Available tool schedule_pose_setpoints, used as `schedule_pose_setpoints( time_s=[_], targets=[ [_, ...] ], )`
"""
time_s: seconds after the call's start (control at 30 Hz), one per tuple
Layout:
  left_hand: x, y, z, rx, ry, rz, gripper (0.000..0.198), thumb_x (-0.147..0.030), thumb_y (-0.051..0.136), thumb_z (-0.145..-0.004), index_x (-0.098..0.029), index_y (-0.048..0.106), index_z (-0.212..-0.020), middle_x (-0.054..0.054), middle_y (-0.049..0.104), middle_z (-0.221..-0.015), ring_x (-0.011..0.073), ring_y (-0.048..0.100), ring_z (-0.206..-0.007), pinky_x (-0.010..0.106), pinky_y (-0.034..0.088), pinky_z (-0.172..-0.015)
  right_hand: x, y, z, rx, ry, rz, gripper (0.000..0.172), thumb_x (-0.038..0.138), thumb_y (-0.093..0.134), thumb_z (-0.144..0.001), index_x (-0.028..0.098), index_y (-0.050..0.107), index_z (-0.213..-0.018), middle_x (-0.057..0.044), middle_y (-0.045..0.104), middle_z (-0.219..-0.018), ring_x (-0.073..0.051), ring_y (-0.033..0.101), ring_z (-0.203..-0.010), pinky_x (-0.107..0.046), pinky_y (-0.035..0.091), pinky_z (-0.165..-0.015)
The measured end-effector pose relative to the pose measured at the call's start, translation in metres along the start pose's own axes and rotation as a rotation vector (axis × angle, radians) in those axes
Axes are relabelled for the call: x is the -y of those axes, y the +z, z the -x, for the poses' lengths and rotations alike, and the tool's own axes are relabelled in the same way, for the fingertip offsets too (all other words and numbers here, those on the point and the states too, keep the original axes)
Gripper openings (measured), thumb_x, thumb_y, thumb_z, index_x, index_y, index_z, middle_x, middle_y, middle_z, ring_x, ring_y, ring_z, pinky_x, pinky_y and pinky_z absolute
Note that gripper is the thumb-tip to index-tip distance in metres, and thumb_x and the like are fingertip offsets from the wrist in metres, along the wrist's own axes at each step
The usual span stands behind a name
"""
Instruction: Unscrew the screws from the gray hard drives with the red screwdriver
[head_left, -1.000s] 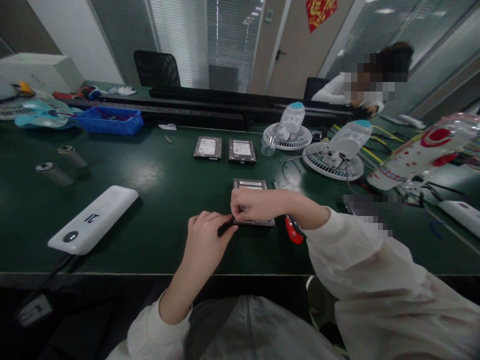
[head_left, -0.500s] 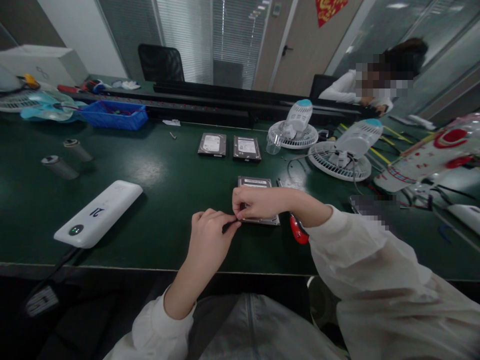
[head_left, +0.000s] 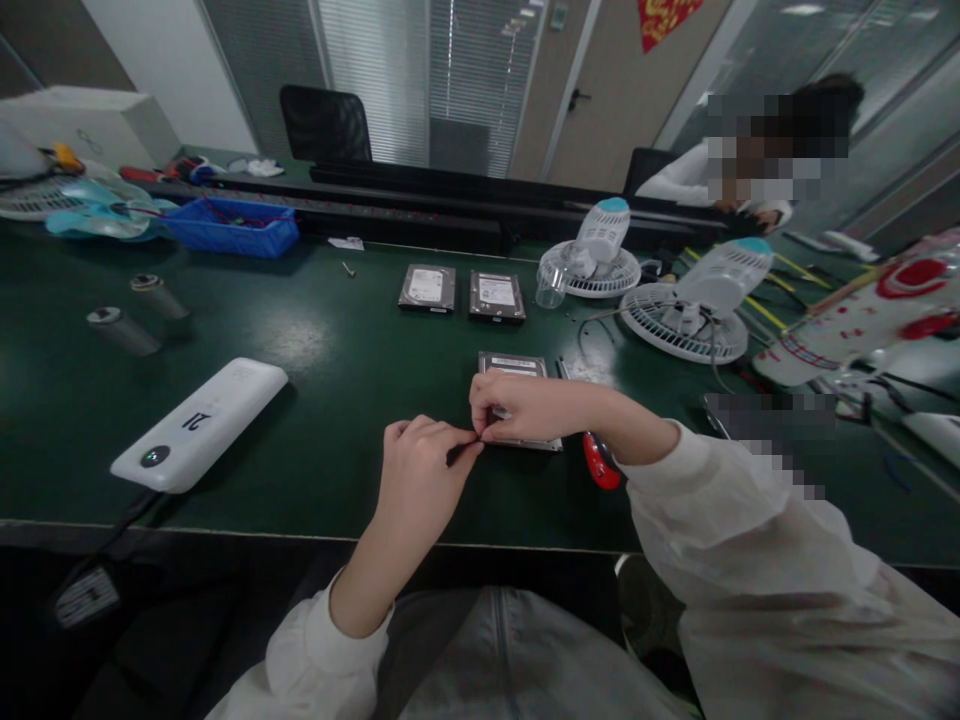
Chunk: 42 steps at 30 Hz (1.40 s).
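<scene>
A hard drive (head_left: 513, 366) lies label up on the green table, partly covered by my right hand (head_left: 514, 405). The fingers of that hand are pinched at the drive's near left corner; whatever is between them is too small to make out. My left hand (head_left: 420, 455) meets it there, thumb and forefinger closed together at the same corner, their contents hidden too. Right of the drive lies a screwdriver with a red handle (head_left: 601, 462), partly beneath my right forearm. Two more hard drives, one on the left (head_left: 427, 288) and one on the right (head_left: 496, 297), sit farther back.
At left are a white power bank (head_left: 202, 425), two metal cylinders (head_left: 124, 331) and a blue tray (head_left: 232, 232). White fan parts (head_left: 686, 320) and a clear cup (head_left: 550, 288) stand back right. A person (head_left: 675, 178) sits across the table.
Both hands stay pinched together at the drive's corner, with hardly any finger movement. The whole view has shifted slightly.
</scene>
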<state>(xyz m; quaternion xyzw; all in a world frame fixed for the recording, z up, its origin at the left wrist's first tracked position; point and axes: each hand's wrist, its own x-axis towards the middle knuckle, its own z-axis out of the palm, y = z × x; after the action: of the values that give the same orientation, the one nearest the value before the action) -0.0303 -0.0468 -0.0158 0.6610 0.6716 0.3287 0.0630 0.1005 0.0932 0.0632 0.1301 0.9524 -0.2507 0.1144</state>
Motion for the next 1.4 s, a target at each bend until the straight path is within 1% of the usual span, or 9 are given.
schedule_pose_setpoints(
  time_s=[0.2,0.3,0.43,0.57,0.83,0.93,1.03,1.23,1.4],
  targets=[
    [0.0011,0.0005,-0.0005,-0.030,0.036,0.002,0.007,-0.022,0.072,-0.091,-0.024,0.077,-0.086,-0.001,0.078,-0.087,0.0220,0.066,-0.085,0.043,0.039,-0.084,-0.0013,0.0049,0.0018,-0.047,-0.004,0.010,0.006,0.015,0.066,-0.085,0.012,0.072,-0.088,-0.007,0.062,-0.098,-0.017,0.057,-0.094,-0.032,0.046,-0.090],
    [0.0013,0.0010,-0.0004,-0.056,0.079,-0.009,0.008,-0.020,0.072,-0.091,-0.023,0.077,-0.085,-0.001,0.079,-0.087,0.0218,0.067,-0.084,0.043,0.038,-0.084,-0.0016,0.0059,0.0020,-0.060,-0.010,0.012,0.006,0.015,0.067,-0.085,0.013,0.071,-0.088,-0.007,0.061,-0.098,-0.016,0.056,-0.093,-0.031,0.046,-0.089],
    [0.0004,0.0013,-0.0001,-0.084,0.148,-0.056,0.012,-0.019,0.069,-0.092,-0.021,0.076,-0.083,0.000,0.078,-0.085,0.0220,0.067,-0.083,0.043,0.038,-0.085,-0.0015,0.0060,0.0014,-0.058,-0.005,0.020,0.006,0.015,0.066,-0.086,0.013,0.071,-0.087,-0.007,0.061,-0.096,-0.016,0.056,-0.092,-0.031,0.046,-0.087],
    [-0.0008,0.0007,0.0002,-0.096,0.199,-0.112,0.015,-0.019,0.067,-0.094,-0.020,0.075,-0.081,0.001,0.078,-0.082,0.0223,0.066,-0.082,0.044,0.039,-0.085,0.0005,0.0058,0.0012,-0.054,0.002,0.031,0.008,0.016,0.065,-0.087,0.012,0.071,-0.087,-0.008,0.061,-0.097,-0.017,0.056,-0.092,-0.032,0.046,-0.089],
    [-0.0010,-0.0002,0.0006,-0.118,0.261,-0.171,0.023,-0.018,0.061,-0.097,-0.019,0.075,-0.079,0.003,0.078,-0.081,0.0219,0.065,-0.080,0.043,0.039,-0.085,0.0066,0.0060,0.0010,-0.049,0.027,0.038,0.011,0.016,0.061,-0.089,0.011,0.068,-0.082,-0.009,0.060,-0.095,-0.018,0.054,-0.092,-0.034,0.045,-0.089],
    [-0.0009,0.0000,0.0008,-0.128,0.279,-0.174,0.022,-0.018,0.060,-0.098,-0.018,0.075,-0.081,0.003,0.078,-0.082,0.0219,0.065,-0.080,0.044,0.039,-0.086,0.0068,0.0064,0.0013,-0.048,0.034,0.037,0.011,0.016,0.060,-0.089,0.011,0.068,-0.082,-0.008,0.059,-0.095,-0.018,0.054,-0.093,-0.034,0.044,-0.090],
    [-0.0005,-0.0003,0.0010,-0.119,0.260,-0.145,0.019,-0.019,0.062,-0.097,-0.018,0.076,-0.084,0.003,0.079,-0.084,0.0217,0.066,-0.081,0.043,0.039,-0.086,0.0069,0.0052,0.0015,-0.039,0.031,0.036,0.011,0.016,0.059,-0.089,0.012,0.067,-0.083,-0.008,0.058,-0.096,-0.018,0.053,-0.093,-0.034,0.044,-0.090],
    [0.0005,-0.0023,0.0013,-0.046,0.188,-0.080,0.014,-0.019,0.064,-0.095,-0.020,0.077,-0.091,0.003,0.080,-0.090,0.0227,0.067,-0.085,0.044,0.040,-0.086,0.0060,0.0034,0.0011,-0.020,0.013,0.039,0.013,0.016,0.058,-0.089,0.013,0.066,-0.080,-0.009,0.058,-0.097,-0.018,0.053,-0.092,-0.034,0.044,-0.088],
    [0.0018,-0.0022,0.0018,-0.015,0.090,-0.017,0.010,-0.020,0.068,-0.093,-0.024,0.077,-0.090,0.001,0.080,-0.092,0.0218,0.068,-0.087,0.043,0.041,-0.087,0.0042,0.0047,0.0002,-0.019,-0.001,0.036,0.012,0.015,0.059,-0.088,0.013,0.068,-0.080,-0.009,0.060,-0.097,-0.018,0.054,-0.092,-0.033,0.044,-0.087]
  ],
)
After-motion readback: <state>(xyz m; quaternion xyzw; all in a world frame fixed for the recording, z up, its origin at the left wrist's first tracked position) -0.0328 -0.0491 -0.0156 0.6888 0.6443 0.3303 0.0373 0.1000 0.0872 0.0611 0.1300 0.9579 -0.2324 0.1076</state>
